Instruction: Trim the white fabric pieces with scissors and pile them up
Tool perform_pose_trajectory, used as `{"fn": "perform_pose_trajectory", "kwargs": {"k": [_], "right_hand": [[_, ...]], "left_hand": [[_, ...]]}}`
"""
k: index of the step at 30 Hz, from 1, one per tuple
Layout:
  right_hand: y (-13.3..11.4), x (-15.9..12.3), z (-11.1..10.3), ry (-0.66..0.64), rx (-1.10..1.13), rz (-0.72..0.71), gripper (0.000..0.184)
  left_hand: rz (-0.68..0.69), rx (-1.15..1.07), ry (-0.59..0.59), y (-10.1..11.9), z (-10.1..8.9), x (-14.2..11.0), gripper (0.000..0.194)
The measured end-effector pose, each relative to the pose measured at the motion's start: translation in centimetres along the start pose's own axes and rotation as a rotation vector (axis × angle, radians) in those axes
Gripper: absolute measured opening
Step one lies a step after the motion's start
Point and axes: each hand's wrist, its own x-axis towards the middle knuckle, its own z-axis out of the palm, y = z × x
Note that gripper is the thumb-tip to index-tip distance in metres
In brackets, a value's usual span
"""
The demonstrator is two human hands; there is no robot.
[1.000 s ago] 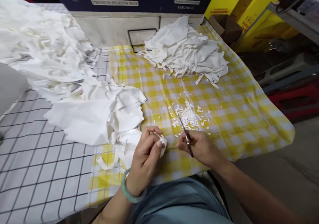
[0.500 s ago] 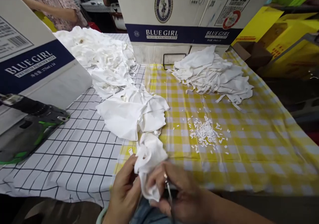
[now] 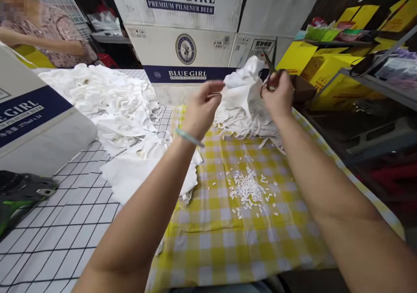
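Observation:
Both my arms reach out over the table. My left hand, with a green bangle at the wrist, pinches the edge of a white cloth piece held above the far pile of white cloth. My right hand grips small scissors and also touches the same cloth piece. Below the hands, a heap of small white cut bits lies on the yellow checked tablecloth.
More white cloth is heaped on the black-lined white cover at left. Blue Girl beer cartons stand behind and at left. A green and black tool lies at left. Another person is at far left. Yellow boxes are at right.
Both hands rose from the near table edge and reached to the far pile, carrying the white cloth piece. The view tilted upward.

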Motion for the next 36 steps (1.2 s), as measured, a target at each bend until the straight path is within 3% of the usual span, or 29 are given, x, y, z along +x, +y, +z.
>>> {"fn": "perform_pose_trajectory", "kwargs": {"k": [1, 3, 5, 8, 9, 11, 13, 16, 19, 22, 25, 28, 30, 32, 34, 36], "right_hand": [[1.6, -0.3, -0.2, 0.018, -0.076, 0.0, 0.013], [3.8, -3.3, -0.3, 0.005, -0.128, 0.042, 0.023], [4.2, -8.4, -0.1, -0.201, -0.085, 0.178, 0.027], [1.7, -16.4, 1.3, -0.715, 0.06, 0.279, 0.029], [0.3, -18.5, 2.0, -0.834, 0.102, 0.286, 0.029], [-2.6, -21.5, 3.5, -0.946, 0.176, 0.279, 0.03], [-5.1, -23.1, 5.0, -0.968, 0.235, 0.24, 0.032], [-7.5, -23.7, 6.4, -0.955, 0.284, 0.203, 0.034], [-8.6, -23.9, 6.8, -0.944, 0.295, 0.232, 0.039], [-9.5, -24.1, 6.6, -0.967, 0.363, 0.229, 0.037], [-10.8, -24.1, 7.6, -1.01, 0.485, 0.065, 0.032], [-12.0, -23.3, 10.2, -1.04, 0.565, -0.12, 0.028], [-12.5, -22.2, 11.8, -1.026, 0.618, -0.069, 0.017], [-12.8, -21.0, 12.1, -0.971, 0.709, 0.061, 0.022], [-12.8, -19.9, 10.8, -0.9, 0.81, 0.164, 0.03], [-12.3, -19.5, 8.5, -0.915, 0.87, 0.215, 0.036]], "left_hand": [[-0.041, 0.05, 0.02, -0.8, -0.5, -1.9, 0.03], [-0.1, 0.228, 0.012, -2.1, -1.9, -8.0, 0.022], [-0.069, 0.459, -0.047, -2.8, -3.3, -15.3, 0.021], [-0.087, 0.7, -0.064, -2.9, -5.7, -24.0, 0.023], [-0.098, 0.782, -0.007, -2.8, -6.7, -25.8, 0.022], [-0.127, 0.954, 0.16, -2.7, -8.9, -27.8, 0.026], [-0.227, 1.04, 0.263, -2.7, -11.2, -28.4, 0.037], [-0.478, 0.877, 0.221, -2.5, -13.7, -28.9, 0.017], [-0.591, 0.719, 0.246, -1.9, -14.3, -29.5, 0.011], [-0.629, 0.495, 0.405, -0.8, -14.2, -29.7, 0.012], [-0.581, 0.072, 0.561, 0.6, -14.2, -28.3, 0.011], [-0.435, -0.155, 0.537, 2.8, -14.4, -25.4, 0.008], [-0.305, -0.213, 0.53, 4.5, -14.9, -23.1, 0.005], [-0.18, -0.224, 0.55, 5.6, -15.8, -20.8, 0.004], [-0.111, -0.195, 0.572, 5.3, -17.1, -19.2, 0.009], [-0.163, -0.142, 0.612, 3.3, -18.4, -18.4, 0.009]]}}
